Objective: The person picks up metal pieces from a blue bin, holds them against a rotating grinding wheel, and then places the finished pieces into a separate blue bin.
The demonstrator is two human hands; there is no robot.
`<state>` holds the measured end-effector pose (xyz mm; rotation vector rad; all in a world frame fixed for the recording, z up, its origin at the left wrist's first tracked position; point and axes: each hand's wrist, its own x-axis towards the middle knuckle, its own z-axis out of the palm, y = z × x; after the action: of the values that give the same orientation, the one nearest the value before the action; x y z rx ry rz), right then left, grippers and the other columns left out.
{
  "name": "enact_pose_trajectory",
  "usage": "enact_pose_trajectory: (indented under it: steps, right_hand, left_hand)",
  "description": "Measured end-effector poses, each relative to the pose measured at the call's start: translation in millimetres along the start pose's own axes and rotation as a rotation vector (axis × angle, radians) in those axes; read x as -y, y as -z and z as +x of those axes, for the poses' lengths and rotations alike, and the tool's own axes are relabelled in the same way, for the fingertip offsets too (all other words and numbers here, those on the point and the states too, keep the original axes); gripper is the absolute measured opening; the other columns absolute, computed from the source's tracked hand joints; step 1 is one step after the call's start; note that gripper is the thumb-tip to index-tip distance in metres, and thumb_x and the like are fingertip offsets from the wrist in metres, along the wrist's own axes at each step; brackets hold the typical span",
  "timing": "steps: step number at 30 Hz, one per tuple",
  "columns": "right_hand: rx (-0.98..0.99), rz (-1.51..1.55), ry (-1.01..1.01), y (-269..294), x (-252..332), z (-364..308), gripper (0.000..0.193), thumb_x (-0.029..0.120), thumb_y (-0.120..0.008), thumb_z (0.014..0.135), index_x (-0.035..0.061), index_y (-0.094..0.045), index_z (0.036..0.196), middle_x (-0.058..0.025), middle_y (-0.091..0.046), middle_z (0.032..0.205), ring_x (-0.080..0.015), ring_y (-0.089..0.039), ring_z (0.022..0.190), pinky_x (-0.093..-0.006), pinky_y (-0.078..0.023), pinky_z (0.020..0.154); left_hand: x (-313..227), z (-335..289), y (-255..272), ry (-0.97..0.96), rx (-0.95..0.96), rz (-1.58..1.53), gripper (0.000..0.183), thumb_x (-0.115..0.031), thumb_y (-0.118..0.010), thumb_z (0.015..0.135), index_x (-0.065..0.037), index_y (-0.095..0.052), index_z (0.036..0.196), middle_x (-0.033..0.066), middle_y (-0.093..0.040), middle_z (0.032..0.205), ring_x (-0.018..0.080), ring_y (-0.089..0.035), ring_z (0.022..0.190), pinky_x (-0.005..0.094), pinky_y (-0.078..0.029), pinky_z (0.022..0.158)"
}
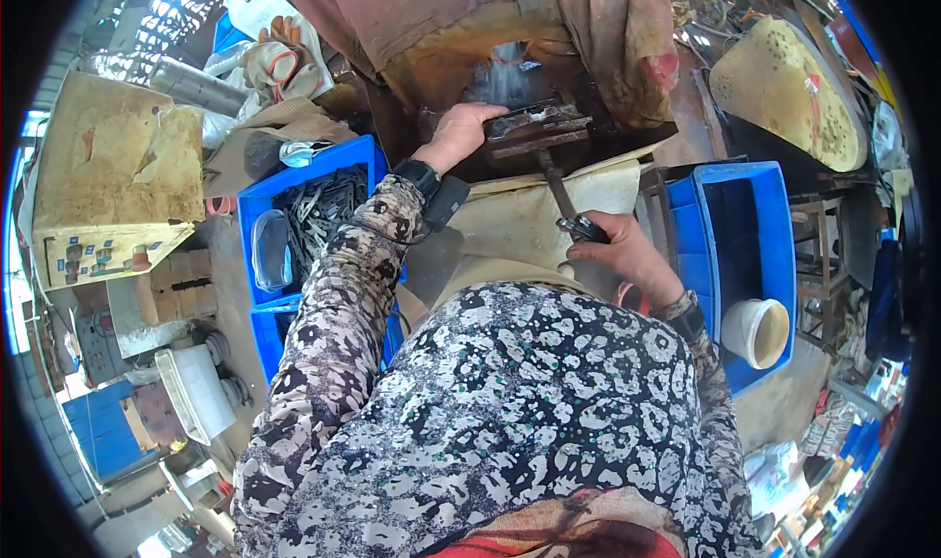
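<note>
My left hand (456,136) reaches forward, its fingers closed at the left end of a dark, thin metal strip (521,114). The strip lies along a wet, rusty metal rest (541,138), just in front of splashing water (505,79). From the rest a metal bar (557,185) slants down toward me. Closer to my body, my right hand (632,256) is wrapped round a dark metal handle (582,228) at the bar's lower end. My palm hides part of that handle, and whether it joins the bar is unclear.
On the left, a blue crate (257,200) holds many dark metal strips (323,210). A larger blue bin (701,234) with a white bucket (755,330) stands at right. Stained cloth (627,28) drapes round the wet recess. Gloves (282,60) lie at the far left.
</note>
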<state>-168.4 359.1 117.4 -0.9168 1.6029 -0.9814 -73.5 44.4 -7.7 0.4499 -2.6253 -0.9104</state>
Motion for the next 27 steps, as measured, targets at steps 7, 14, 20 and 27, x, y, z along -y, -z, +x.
enact_pose_trajectory:
  steps: [7,14,20,27]
  right_hand:
    - [-0.049,-0.153,0.080,-8.2,5.0,-2.0,0.027,0.004,-0.075,0.078,0.0014,-0.068,0.103,-0.0022,-0.065,0.077,-0.0047,-0.054,0.070,-0.0236,-0.047,0.065]
    - [-0.077,-0.318,0.150,-3.5,9.3,-2.4,0.023,0.011,-0.074,0.080,0.0037,-0.069,0.101,-0.0111,-0.068,0.079,-0.0134,-0.063,0.068,-0.0276,-0.050,0.065]
    - [-0.146,-0.200,0.180,3.7,19.2,9.5,0.023,0.010,-0.077,0.078,0.0009,-0.070,0.097,-0.0029,-0.064,0.069,-0.0028,-0.052,0.064,-0.0226,-0.046,0.058]
    - [-0.231,-0.135,0.285,28.5,86.2,62.0,0.020,0.008,-0.077,0.078,0.0030,-0.070,0.096,0.0036,-0.064,0.080,-0.0030,-0.055,0.073,-0.0196,-0.045,0.065]
  left_hand:
    - [-2.2,-1.4,10.2,-0.088,0.056,0.134,0.044,0.004,-0.054,0.080,-0.019,-0.068,0.114,0.0130,-0.067,0.108,0.0328,-0.063,0.100,0.0386,-0.052,0.085]
    - [-38.0,-5.8,45.4,-0.061,0.167,0.242,0.036,0.000,-0.056,0.082,-0.014,-0.068,0.113,0.0135,-0.068,0.101,0.0333,-0.064,0.094,0.0407,-0.052,0.081]
    - [-49.6,-28.8,64.6,-0.054,-0.147,0.156,0.029,0.000,-0.059,0.082,-0.008,-0.066,0.109,0.0127,-0.066,0.095,0.0329,-0.064,0.089,0.0391,-0.052,0.077]
    - [-45.8,-68.5,41.2,-0.021,-0.304,0.020,0.024,-0.001,-0.058,0.080,-0.006,-0.068,0.101,0.0146,-0.064,0.091,0.0357,-0.062,0.086,0.0426,-0.052,0.074]
